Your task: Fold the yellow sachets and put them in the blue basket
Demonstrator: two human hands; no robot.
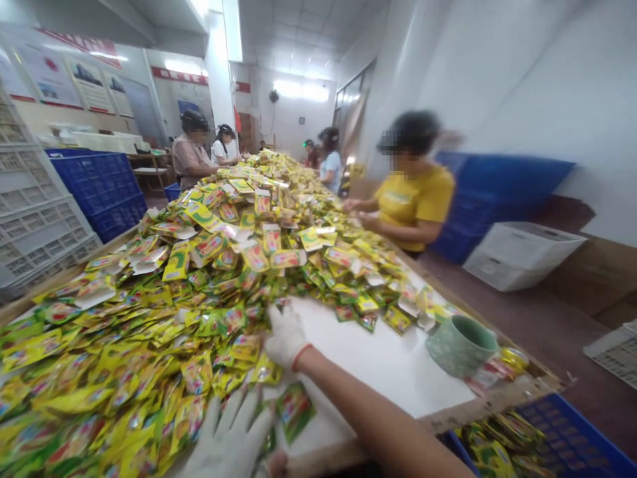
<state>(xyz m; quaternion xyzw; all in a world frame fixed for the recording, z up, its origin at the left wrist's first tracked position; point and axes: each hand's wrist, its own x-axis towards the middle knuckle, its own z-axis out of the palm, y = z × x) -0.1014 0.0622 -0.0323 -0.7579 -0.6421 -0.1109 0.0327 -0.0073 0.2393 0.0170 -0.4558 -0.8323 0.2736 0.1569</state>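
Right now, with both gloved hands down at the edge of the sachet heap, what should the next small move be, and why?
Probably pick up the lone green-and-yellow sachet on the white tabletop with the gloved right hand or gloved left hand. It lies between them, apart from the heaped sachets, so taking it should disturb little.

Yellow-green foil sachets [199, 372] with red print lie in a deep, overlapping heap, spilling onto the edge of the white board [378, 365]; a single green sachet [295, 410] lies on the board, just beside the heap.
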